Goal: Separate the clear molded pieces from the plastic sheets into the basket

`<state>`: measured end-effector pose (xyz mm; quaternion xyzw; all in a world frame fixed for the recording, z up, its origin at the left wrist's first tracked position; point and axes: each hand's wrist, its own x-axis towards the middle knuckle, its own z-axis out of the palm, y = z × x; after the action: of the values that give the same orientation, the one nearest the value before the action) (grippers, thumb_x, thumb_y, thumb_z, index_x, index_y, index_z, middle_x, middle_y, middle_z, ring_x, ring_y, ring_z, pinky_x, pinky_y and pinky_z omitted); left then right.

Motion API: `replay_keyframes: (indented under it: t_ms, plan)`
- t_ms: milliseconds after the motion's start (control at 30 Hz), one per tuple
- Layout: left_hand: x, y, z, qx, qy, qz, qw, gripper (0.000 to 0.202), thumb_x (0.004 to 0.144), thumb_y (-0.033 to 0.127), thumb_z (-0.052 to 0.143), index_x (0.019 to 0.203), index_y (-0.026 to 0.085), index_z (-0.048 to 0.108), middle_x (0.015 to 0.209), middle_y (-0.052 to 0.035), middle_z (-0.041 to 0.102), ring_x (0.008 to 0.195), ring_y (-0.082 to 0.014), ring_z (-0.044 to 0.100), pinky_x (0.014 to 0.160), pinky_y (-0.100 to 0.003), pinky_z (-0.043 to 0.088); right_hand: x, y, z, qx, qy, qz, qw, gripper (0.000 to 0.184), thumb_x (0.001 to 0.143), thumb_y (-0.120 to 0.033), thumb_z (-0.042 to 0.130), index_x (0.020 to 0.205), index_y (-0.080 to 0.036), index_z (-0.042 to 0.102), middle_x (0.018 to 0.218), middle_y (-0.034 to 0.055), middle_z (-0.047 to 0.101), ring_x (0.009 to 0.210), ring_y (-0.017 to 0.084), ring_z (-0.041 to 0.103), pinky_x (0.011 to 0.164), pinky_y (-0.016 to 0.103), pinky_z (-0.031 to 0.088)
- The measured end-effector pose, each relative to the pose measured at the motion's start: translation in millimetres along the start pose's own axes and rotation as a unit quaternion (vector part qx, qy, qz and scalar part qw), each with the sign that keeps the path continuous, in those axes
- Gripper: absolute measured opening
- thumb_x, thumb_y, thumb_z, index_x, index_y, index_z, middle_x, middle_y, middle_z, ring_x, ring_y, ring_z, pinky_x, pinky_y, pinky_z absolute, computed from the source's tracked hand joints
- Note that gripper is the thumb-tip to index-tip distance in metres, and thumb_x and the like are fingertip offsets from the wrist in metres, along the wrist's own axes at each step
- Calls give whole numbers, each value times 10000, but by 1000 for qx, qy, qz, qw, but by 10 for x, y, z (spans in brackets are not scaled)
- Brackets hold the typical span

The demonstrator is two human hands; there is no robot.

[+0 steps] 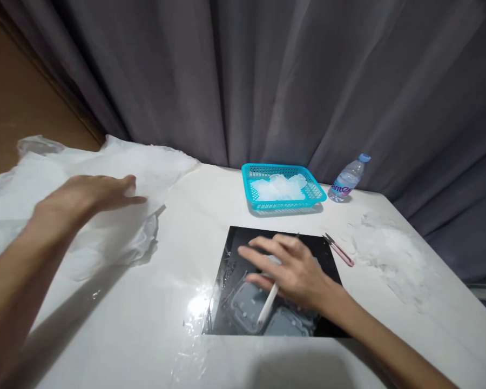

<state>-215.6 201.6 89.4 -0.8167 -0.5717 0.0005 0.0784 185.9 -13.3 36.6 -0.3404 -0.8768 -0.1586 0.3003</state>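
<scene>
My left hand reaches over a heap of crumpled, translucent white plastic sheeting. Its thumb and fingers are apart; whether they touch the sheeting is hard to tell. Over a black mat is my right hand, slightly blurred. A white pen-shaped tool with a thin dark tip rests in it, passing under the palm, while several fingers stretch out to the left. Beneath lie translucent plastic pieces with rounded corners and small holes, partly hidden by the hand. Small scraps lie along the mat's left side.
A turquoise basket holding translucent white pieces stands behind the mat. Beside it is a water bottle. Pink-handled thread snips lie at the mat's right edge, near a pile of clear scraps. A grey curtain hangs behind.
</scene>
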Motion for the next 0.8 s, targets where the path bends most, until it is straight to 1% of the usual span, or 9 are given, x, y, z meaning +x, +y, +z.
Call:
replay_keyframes:
  t_ms: [67,133,233,300,367,433,533,633,800]
  plan:
    - [25,146,-57,21,-10,-31,999,866,908,817,407,1068,4,659,887,-112,699,1112,-358,603,1010,-500,416,-51,144,-197,21,-40,67,997,324,1030,-395,627,1286,-197,640,1205,95,704,1089,236,563,962,366,480]
    - [29,444,-130,14,-7,-14,1000,921,964,790,289,1226,-45,576,1103,-206,678,1224,-436,540,1043,-590,381,-172,290,-401,66,-145,130,979,364,963,-485,700,1188,-204,648,1150,93,681,1050,254,565,898,391,506]
    - [-92,1165,-199,-62,-55,120,989,749,991,755,321,1293,124,589,1223,-108,681,1113,-247,642,989,-317,465,-435,431,-600,124,-289,220,923,466,860,-548,794,1147,-232,607,1129,70,640,1054,264,573,847,388,515]
    - [-265,1725,-187,-183,-118,251,943,698,933,758,505,1377,222,553,1350,-99,652,1150,-245,649,949,-278,488,-595,455,-626,151,-322,258,898,393,893,-500,779,1122,-240,593,1121,57,633,1063,262,570,870,394,499]
    - [-451,2212,-122,-264,-179,280,906,789,852,807,583,1366,209,547,1251,-134,702,1065,-301,684,913,-360,500,-699,440,-589,181,-314,274,891,227,977,-423,698,1076,-246,594,1093,40,640,1051,246,568,890,388,476]
    - [-585,2534,-14,-295,-232,213,902,815,890,853,443,1316,168,560,978,-124,742,869,-307,699,790,-392,497,-748,409,-528,206,-283,284,893,130,1037,-377,612,1035,-247,601,1053,30,648,1019,231,567,877,374,461]
    - [-652,2706,175,-419,-247,161,859,700,947,797,416,1294,202,543,767,-25,678,738,-242,662,709,-345,476,-786,371,-448,227,-238,273,904,156,1075,-345,533,1027,-237,634,1028,43,660,981,226,572,856,367,455]
    - [-643,2689,302,-535,-237,171,792,557,981,704,488,1277,235,541,700,36,596,662,-187,615,659,-304,467,-842,373,-411,271,-203,254,906,180,1075,-309,532,1097,-246,700,1072,55,693,1007,228,598,881,369,465]
    - [-653,2655,345,-579,-241,174,759,515,1008,636,503,1341,244,522,1063,-57,678,964,-240,667,833,-368,532,-880,483,-344,326,-80,331,882,195,1023,-319,623,963,-215,776,929,52,732,883,210,653,804,341,496]
